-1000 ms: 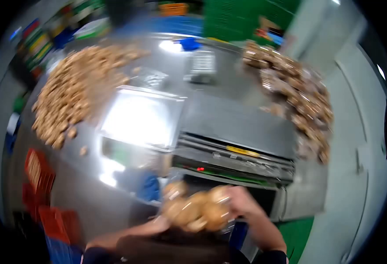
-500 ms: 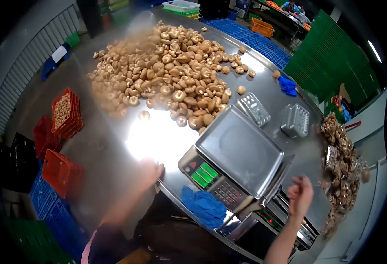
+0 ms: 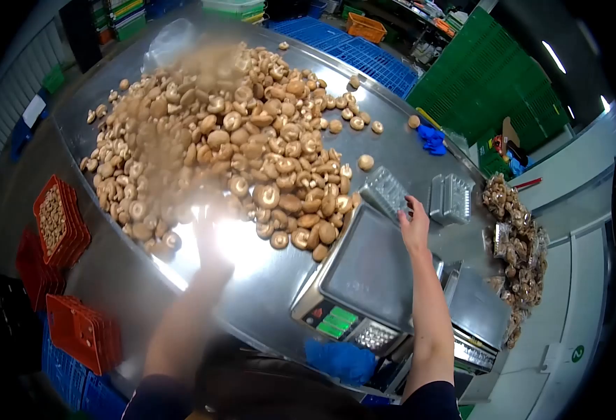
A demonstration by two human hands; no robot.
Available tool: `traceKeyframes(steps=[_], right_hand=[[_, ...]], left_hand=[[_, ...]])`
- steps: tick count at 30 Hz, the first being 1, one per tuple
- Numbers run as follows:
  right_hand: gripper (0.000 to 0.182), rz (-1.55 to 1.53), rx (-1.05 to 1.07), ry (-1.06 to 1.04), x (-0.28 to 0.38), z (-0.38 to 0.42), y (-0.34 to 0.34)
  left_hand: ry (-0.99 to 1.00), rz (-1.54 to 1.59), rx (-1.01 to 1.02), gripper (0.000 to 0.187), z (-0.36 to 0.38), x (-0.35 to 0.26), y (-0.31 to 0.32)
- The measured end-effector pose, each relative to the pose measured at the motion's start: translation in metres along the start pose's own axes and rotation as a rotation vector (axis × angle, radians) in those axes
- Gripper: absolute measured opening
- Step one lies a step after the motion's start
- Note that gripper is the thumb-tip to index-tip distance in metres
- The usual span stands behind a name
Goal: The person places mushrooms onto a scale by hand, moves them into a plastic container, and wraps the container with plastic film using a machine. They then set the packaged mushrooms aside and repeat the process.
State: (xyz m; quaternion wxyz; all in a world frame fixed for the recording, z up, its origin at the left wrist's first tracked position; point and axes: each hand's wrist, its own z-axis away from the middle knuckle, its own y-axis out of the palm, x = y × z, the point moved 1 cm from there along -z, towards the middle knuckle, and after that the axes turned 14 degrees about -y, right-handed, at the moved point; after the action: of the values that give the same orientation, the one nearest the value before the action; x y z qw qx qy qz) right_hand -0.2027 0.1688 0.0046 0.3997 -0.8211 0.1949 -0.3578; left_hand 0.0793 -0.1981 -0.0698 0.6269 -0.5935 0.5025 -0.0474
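Observation:
My left hand [image 3: 212, 236] is smeared by motion and glare over the bare steel just in front of a large heap of brown shiitake mushrooms [image 3: 280, 150]. Its fingers do not show clearly. My right hand [image 3: 414, 222] reaches over the scale's far edge to a clear plastic tray [image 3: 383, 189]. Its fingers are apart, at the tray's near end; no firm hold is visible. Under my right forearm is a weighing scale [image 3: 367, 262] with a bare metal platform and green displays. More clear trays [image 3: 451, 199] stand stacked to the right.
Crumpled blue plastic [image 3: 341, 360] lies by the scale's front. A blue glove [image 3: 432, 139] is near the table's far edge. Bagged mushrooms [image 3: 521, 252] are piled at the right. Red crates [image 3: 80, 332] stand left of the table, and green crates [image 3: 486, 91] behind it.
My right hand has moved forward from beside the scale to the clear tray. My left hand has gone from the table's front edge toward the mushroom heap. The view has shifted.

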Motion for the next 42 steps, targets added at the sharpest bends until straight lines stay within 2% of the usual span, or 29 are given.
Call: traceKeyframes(steps=[1,2,3,5,7,8,9,11,14,17,20,22,26,28,29,30,31,32,33,35,36,37,38,39,41,42], right_hand=[[0.044,0.109,0.003,-0.057,-0.015,-0.011,0.006],[0.063,0.138,0.101,-0.015,-0.031,-0.019,0.010],[0.068,0.229,0.131,-0.068,-0.050,-0.023,0.016],[0.078,0.413,0.189,-0.177,-0.086,-0.032,0.032],[0.092,0.204,0.338,-0.004,-0.081,-0.049,0.032],[0.099,0.104,0.407,0.090,-0.081,-0.052,0.031],[0.108,0.176,0.392,0.112,-0.099,-0.051,0.040],[0.113,0.128,0.458,0.092,-0.097,-0.056,0.038],[0.108,0.292,0.428,-0.064,-0.100,-0.041,0.039],[0.102,0.217,0.346,0.007,-0.093,-0.041,0.039],[0.100,0.255,0.396,0.062,-0.078,-0.046,0.030],[0.099,0.294,0.345,0.011,-0.073,-0.043,0.031],[0.095,0.324,0.241,-0.067,-0.048,-0.051,0.023],[0.095,0.111,0.122,-0.056,-0.002,-0.072,0.003],[0.095,-0.055,0.102,-0.151,0.030,-0.078,-0.003],[0.093,-0.234,0.172,-0.153,0.066,-0.078,-0.007],[0.090,-0.464,0.347,-0.138,0.108,-0.075,-0.010],[0.088,-0.562,0.544,-0.215,0.138,-0.065,-0.005],[0.088,-0.776,0.732,-0.189,0.172,-0.049,0.004],[0.087,-0.997,1.056,-0.265,0.206,-0.005,0.038],[0.084,-1.335,1.194,-0.111,0.219,0.013,0.050],[0.082,-1.628,1.161,0.175,0.223,0.035,0.068],[0.080,-1.902,1.091,0.477,0.223,0.060,0.089],[0.078,-2.152,0.980,0.792,0.225,0.079,0.103],[0.074,-2.084,0.669,1.040,0.232,0.107,0.112],[0.072,-2.033,0.513,1.157,0.236,0.122,0.116]], left_hand=[[-0.072,-0.058,0.118,0.056,0.012,0.004,0.001],[-0.138,-0.124,0.235,0.061,0.024,0.009,0.003],[-0.167,-0.161,0.330,0.065,0.031,0.015,0.006],[-0.132,-0.122,0.300,0.071,0.025,0.021,0.020],[-0.158,-0.125,0.252,0.075,0.009,0.020,0.037],[-0.101,-0.113,0.164,0.075,-0.002,0.018,0.045],[-0.124,-0.115,0.142,0.075,-0.009,0.016,0.053],[-0.125,-0.166,0.113,0.075,-0.018,0.010,0.059],[-0.097,-0.176,0.042,0.074,-0.018,0.008,0.062],[-0.118,-0.117,0.029,0.070,-0.014,0.005,0.058],[-0.193,-0.122,0.027,0.066,-0.013,-0.011,0.042],[-0.215,-0.119,-0.014,0.062,-0.011,-0.010,0.037],[0.028,0.004,-0.046,0.066,-0.011,-0.015,0.018],[0.100,0.185,-0.015,0.072,-0.017,-0.025,-0.006],[0.093,0.304,0.035,0.075,-0.019,-0.036,-0.018],[0.052,0.426,0.108,0.078,-0.020,-0.048,-0.031],[-0.058,0.581,0.251,0.084,-0.020,-0.068,-0.049],[-0.187,0.730,0.374,0.089,-0.021,-0.088,-0.067],[-0.080,0.841,0.378,0.083,-0.021,-0.085,-0.067],[0.004,0.663,0.524,0.051,-0.023,-0.074,-0.082],[-0.193,0.635,0.730,0.035,-0.021,-0.062,-0.090],[-0.392,0.599,0.929,0.019,-0.019,-0.047,-0.099],[-0.289,0.620,0.823,0.013,-0.009,-0.019,-0.088],[-0.473,0.588,0.876,0.013,-0.006,-0.012,-0.098],[-0.635,0.760,0.822,0.013,0.017,0.016,-0.095],[-0.833,0.709,0.809,0.013,0.032,0.028,-0.087]])
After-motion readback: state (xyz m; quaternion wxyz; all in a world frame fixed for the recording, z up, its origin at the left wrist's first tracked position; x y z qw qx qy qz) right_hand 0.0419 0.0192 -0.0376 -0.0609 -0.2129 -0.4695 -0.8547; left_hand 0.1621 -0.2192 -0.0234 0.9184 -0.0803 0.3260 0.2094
